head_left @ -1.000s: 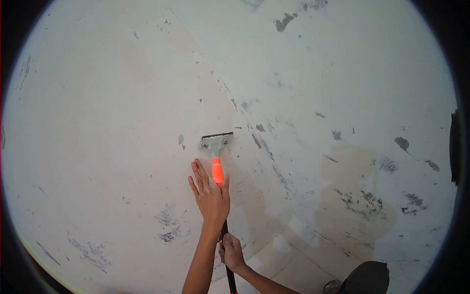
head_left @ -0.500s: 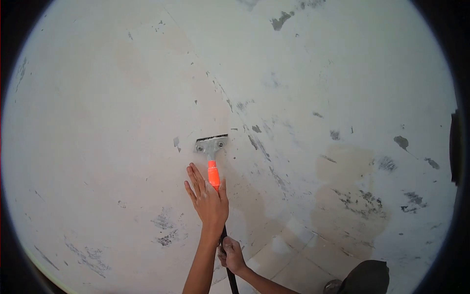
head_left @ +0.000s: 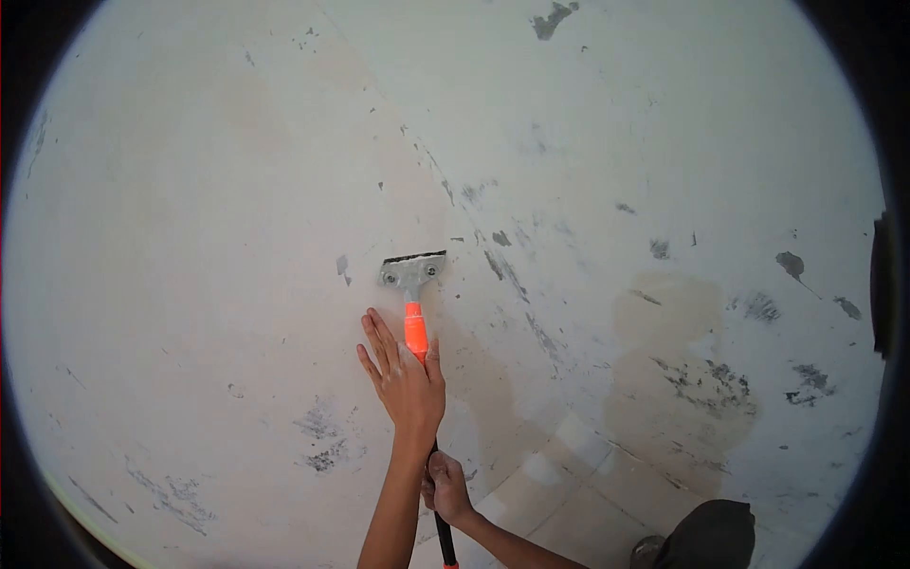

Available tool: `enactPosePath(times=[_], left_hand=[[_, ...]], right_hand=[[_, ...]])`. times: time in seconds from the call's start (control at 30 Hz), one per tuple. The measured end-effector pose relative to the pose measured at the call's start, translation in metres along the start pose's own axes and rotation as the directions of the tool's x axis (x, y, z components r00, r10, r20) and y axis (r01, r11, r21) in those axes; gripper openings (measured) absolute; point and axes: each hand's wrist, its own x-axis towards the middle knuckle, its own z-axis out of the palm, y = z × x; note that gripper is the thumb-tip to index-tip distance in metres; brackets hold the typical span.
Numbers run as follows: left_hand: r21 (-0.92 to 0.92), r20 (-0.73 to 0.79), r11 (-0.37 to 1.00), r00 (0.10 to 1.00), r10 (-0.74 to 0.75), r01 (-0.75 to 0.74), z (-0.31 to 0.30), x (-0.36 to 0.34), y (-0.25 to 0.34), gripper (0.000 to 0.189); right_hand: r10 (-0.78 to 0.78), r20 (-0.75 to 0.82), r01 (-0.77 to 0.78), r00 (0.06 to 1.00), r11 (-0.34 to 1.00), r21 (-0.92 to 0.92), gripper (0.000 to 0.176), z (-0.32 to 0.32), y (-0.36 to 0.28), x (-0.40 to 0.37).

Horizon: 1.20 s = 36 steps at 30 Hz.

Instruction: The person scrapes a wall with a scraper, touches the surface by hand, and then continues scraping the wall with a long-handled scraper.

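At six o'clock, nearest me, my right hand (head_left: 449,488) is gripping the black shaft (head_left: 444,537) of a long-handled scraper (head_left: 416,334). Its fingers are curling inward, its thumb is lying along the shaft and pointing up, and its forearm is slanting in from five o'clock.

Farther up, between six and seven, my left hand (head_left: 412,391) is lying back-outward over the upper handle. Its fingers are stretching out straight, slightly fanned, towards eleven o'clock, while its thumb is pointing to twelve along the handle's other side. Whether the palm is pressing down I cannot tell. Whitish dust is coating the knuckle beside the handle.

Beyond the fingers, a smooth, bright orange collar (head_left: 413,315) is leading into a grey, metal-looking scraper head (head_left: 413,275), flaring like a fan and carrying two round screws. It is sitting near the centre, slightly towards nine o'clock, with its straight, dark blade (head_left: 414,256) running crosswise.

Behind everything, a matt, chalky pale surface (head_left: 227,218) is spreading outward. Rough grey scuffs (head_left: 326,438) are marking it at seven o'clock, a soft shadow (head_left: 678,379) is falling at four, and a ragged grey patch (head_left: 550,21) is showing between twelve and one.
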Motion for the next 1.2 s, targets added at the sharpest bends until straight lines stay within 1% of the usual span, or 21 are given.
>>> enactPosePath(times=[0.07, 0.13, 0.17, 0.23, 0.27, 0.33, 0.37, 0.43, 0.5, 0.57, 0.63, 0.67, 0.7, 0.8, 0.87, 0.9, 0.97, 1.07, 1.1, 1.17, 1.2], left_hand=[[-0.038, 0.003, 0.998, 0.999, -0.041, 0.041, -0.001, 0.012, 0.005, 0.051], [-0.051, 0.012, 0.996, 0.998, -0.068, 0.068, -0.003, 0.031, 0.013, 0.051], [-0.062, 0.02, 0.994, 0.995, -0.094, 0.095, -0.003, 0.034, 0.014, 0.051], [-0.058, 0.042, 0.992, 0.993, -0.107, 0.109, -0.002, 0.029, 0.015, 0.051], [-0.052, 0.055, 0.992, 0.992, -0.11, 0.113, -0.002, 0.028, 0.014, 0.051], [-0.024, 0.007, 0.997, 0.997, -0.074, 0.074, 0.008, 0.013, 0.007, 0.051], [0.004, -0.039, 0.999, 0.999, -0.035, 0.035, 0.009, 0.005, 0.005, 0.052], [0.008, -0.028, 1.0, 0.999, -0.03, 0.03, 0.007, -0.004, 0.002, 0.052], [0.012, -0.008, 1.0, 1.0, -0.022, 0.022, 0.002, -0.002, 0.003, 0.053], [-0.007, 0.031, 0.998, 0.997, -0.066, 0.066, -0.002, 0.01, 0.007, 0.053], [-0.016, 0.056, 0.996, 0.995, -0.085, 0.086, -0.01, 0.027, 0.015, 0.052], [-0.027, 0.077, 0.994, 0.991, -0.105, 0.107, -0.011, 0.032, 0.016, 0.051], [-0.028, 0.082, 0.993, 0.99, -0.112, 0.115, -0.01, 0.031, 0.016, 0.051], [-0.058, 0.068, 0.993, 0.993, -0.096, 0.1, -0.006, 0.021, 0.01, 0.049], [-0.001, -0.05, 1.0, 0.998, -0.029, 0.029, 0.001, 0.008, 0.004, 0.048], [-0.002, -0.057, 1.0, 0.998, -0.028, 0.028, -0.001, 0.007, 0.004, 0.048], [-0.063, 0.077, 0.993, 0.993, -0.093, 0.098, -0.008, 0.009, 0.006, 0.05], [-0.047, -0.011, 0.997, 0.998, -0.068, 0.068, -0.001, 0.04, 0.013, 0.052], [-0.048, -0.009, 0.997, 0.998, -0.068, 0.068, -0.002, 0.05, 0.017, 0.052], [-0.036, 0.043, 0.995, 0.995, -0.089, 0.09, -0.009, 0.062, 0.023, 0.053], [-0.032, 0.045, 0.995, 0.995, -0.091, 0.093, -0.004, 0.058, 0.019, 0.053]], right_hand=[[-0.005, 0.028, 0.005, 1.0, 1.0, 0.003, 0.048, 0.001, -0.01, 0.005], [-0.12, 0.032, 0.119, 0.992, 0.992, 0.029, 0.046, 0.013, -0.025, 0.016], [-0.11, 0.028, 0.109, 0.994, 0.994, 0.026, 0.046, 0.012, -0.015, 0.022], [-0.343, -0.007, 0.343, 0.939, 0.939, -0.006, 0.044, 0.006, 0.007, 0.041], [-0.339, -0.006, 0.339, 0.941, 0.941, -0.008, 0.044, 0.003, 0.005, 0.033], [-0.061, 0.013, 0.062, 0.998, 0.998, -0.031, 0.044, -0.005, -0.008, 0.012], [-0.064, 0.014, 0.065, 0.998, 0.998, -0.028, 0.044, -0.005, -0.006, 0.006], [-0.01, 0.003, 0.01, 1.0, 1.0, 0.01, 0.044, -0.006, -0.001, -0.002], [-0.003, -0.004, 0.003, 1.0, 1.0, -0.007, 0.044, 0.0, -0.006, -0.003], [0.003, -0.012, -0.004, 1.0, 1.0, -0.03, 0.044, 0.003, -0.013, 0.003], [-0.061, 0.046, 0.06, 0.997, 0.998, 0.035, 0.044, 0.007, -0.019, 0.014], [-0.102, 0.007, 0.101, 0.995, 0.994, 0.037, 0.044, 0.012, -0.016, 0.02], [-0.095, 0.005, 0.095, 0.995, 0.995, 0.032, 0.044, 0.009, -0.014, 0.021], [-0.077, 0.029, 0.076, 0.997, 0.997, 0.004, 0.043, 0.003, -0.011, 0.016], [-0.004, -0.022, 0.003, 1.0, 0.999, -0.051, 0.042, 0.002, -0.01, 0.004], [-0.01, -0.018, 0.009, 1.0, 0.999, -0.053, 0.042, 0.001, -0.011, 0.002], [-0.024, -0.012, 0.023, 1.0, 0.999, -0.048, 0.042, 0.004, -0.016, 0.001], [-0.051, 0.003, 0.051, 0.999, 0.998, -0.047, 0.043, 0.01, -0.041, 0.019], [-0.05, 0.001, 0.05, 0.999, 0.998, -0.048, 0.043, 0.012, -0.043, 0.026], [-0.137, 0.042, 0.134, 0.99, 0.989, 0.068, 0.044, 0.016, -0.039, 0.04], [-0.133, 0.044, 0.13, 0.99, 0.989, 0.07, 0.044, 0.016, -0.037, 0.037]])
